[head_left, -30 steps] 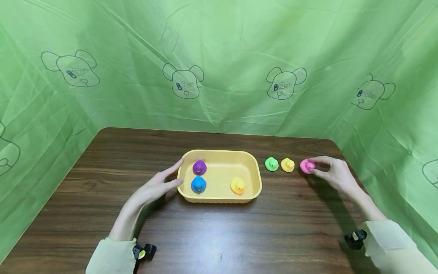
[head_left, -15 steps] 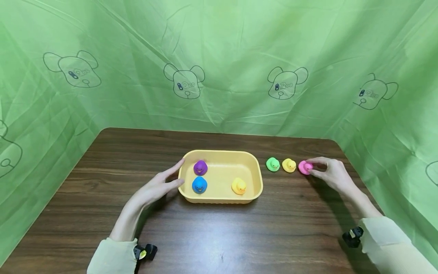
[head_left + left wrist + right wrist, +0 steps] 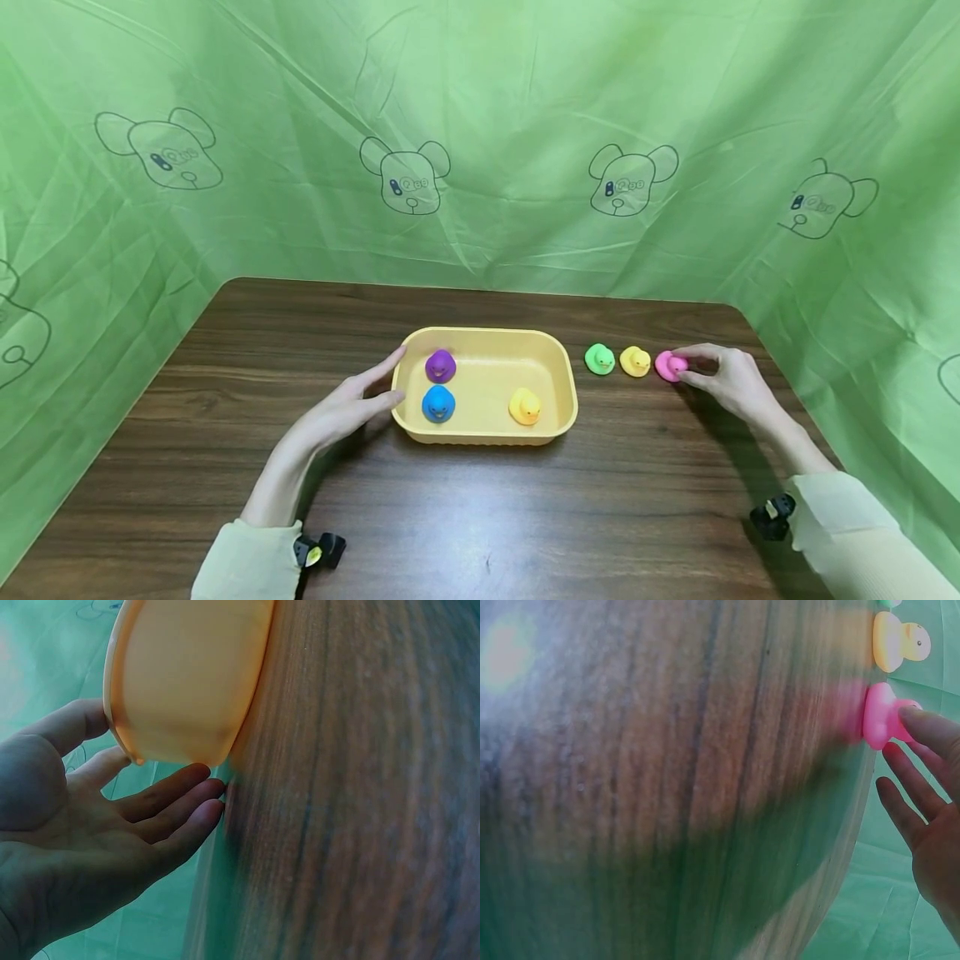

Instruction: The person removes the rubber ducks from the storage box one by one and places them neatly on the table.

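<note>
My left hand (image 3: 335, 418) rests its fingertips and thumb against the left end of a pale yellow tray (image 3: 482, 379). In the left wrist view its fingers are loosely extended and the thumb lies at the tray's rim (image 3: 109, 690). Inside the tray are a purple rubber duck (image 3: 440, 366), a blue one below it, (image 3: 438, 404) and a yellow one to the right. To the right of the tray, my right hand (image 3: 731, 385) pinches a pink rubber duck (image 3: 670, 366) between thumb and fingers, low at the tabletop. The pink duck ends a row with a green duck (image 3: 600, 359) and another yellow duck (image 3: 635, 362).
The dark wood-grain table (image 3: 480, 517) has a rounded far edge. A green cloth (image 3: 517, 100) with printed bear heads hangs behind it and along both sides. Small black devices are strapped at both sleeve cuffs.
The right hand has slid the pink duck slightly left, closer to the yellow duck in the row, and then stays there. The left hand keeps its place at the tray.
</note>
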`<action>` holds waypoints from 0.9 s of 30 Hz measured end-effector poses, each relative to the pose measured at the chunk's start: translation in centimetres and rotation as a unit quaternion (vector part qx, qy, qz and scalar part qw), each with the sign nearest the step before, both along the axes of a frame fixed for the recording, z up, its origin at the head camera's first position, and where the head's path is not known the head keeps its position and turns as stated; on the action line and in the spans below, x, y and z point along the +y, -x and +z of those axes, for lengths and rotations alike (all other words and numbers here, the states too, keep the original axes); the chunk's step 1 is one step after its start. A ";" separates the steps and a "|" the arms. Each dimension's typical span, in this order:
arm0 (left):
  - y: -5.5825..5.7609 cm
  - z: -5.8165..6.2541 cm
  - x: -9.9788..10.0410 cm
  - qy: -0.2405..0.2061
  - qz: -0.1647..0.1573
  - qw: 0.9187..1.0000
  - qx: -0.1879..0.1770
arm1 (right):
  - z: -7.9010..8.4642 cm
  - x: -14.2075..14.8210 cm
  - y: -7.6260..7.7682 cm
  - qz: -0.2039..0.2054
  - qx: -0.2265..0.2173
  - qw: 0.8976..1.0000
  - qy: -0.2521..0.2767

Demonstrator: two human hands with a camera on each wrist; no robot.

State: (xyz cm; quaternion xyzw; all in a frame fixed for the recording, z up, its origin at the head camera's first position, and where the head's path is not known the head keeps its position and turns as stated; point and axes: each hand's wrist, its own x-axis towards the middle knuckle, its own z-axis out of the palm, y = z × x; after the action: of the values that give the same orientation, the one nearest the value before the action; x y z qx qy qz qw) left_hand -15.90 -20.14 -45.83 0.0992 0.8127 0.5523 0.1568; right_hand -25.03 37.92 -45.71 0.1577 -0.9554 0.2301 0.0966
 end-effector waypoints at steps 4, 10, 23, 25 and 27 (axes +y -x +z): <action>0.0 0.0 0.0 0.000 -0.001 1.000 0.001 | 0.1 0.0 -0.1 0.007 0.001 1.000 0.008; 0.0 0.0 0.0 0.001 -0.002 1.000 0.004 | 0.6 -0.5 -0.5 0.009 0.023 0.999 0.046; 0.0 0.0 0.0 -0.004 0.001 1.000 0.003 | 2.4 -4.6 -1.0 0.038 0.108 0.989 0.097; -0.1 0.1 0.0 0.000 0.001 1.000 0.003 | 2.6 -5.1 -0.9 0.042 0.114 0.988 0.098; -0.1 0.1 0.0 0.002 0.002 1.000 0.003 | 2.8 -5.5 -0.9 0.046 0.118 0.987 0.099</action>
State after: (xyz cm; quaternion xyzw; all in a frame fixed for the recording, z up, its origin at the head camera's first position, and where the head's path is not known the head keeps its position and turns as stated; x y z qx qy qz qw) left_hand -15.79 -20.18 -45.74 0.0992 0.8144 0.5507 0.1538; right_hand -24.10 32.42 -42.93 0.2171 -0.9015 0.3080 0.2130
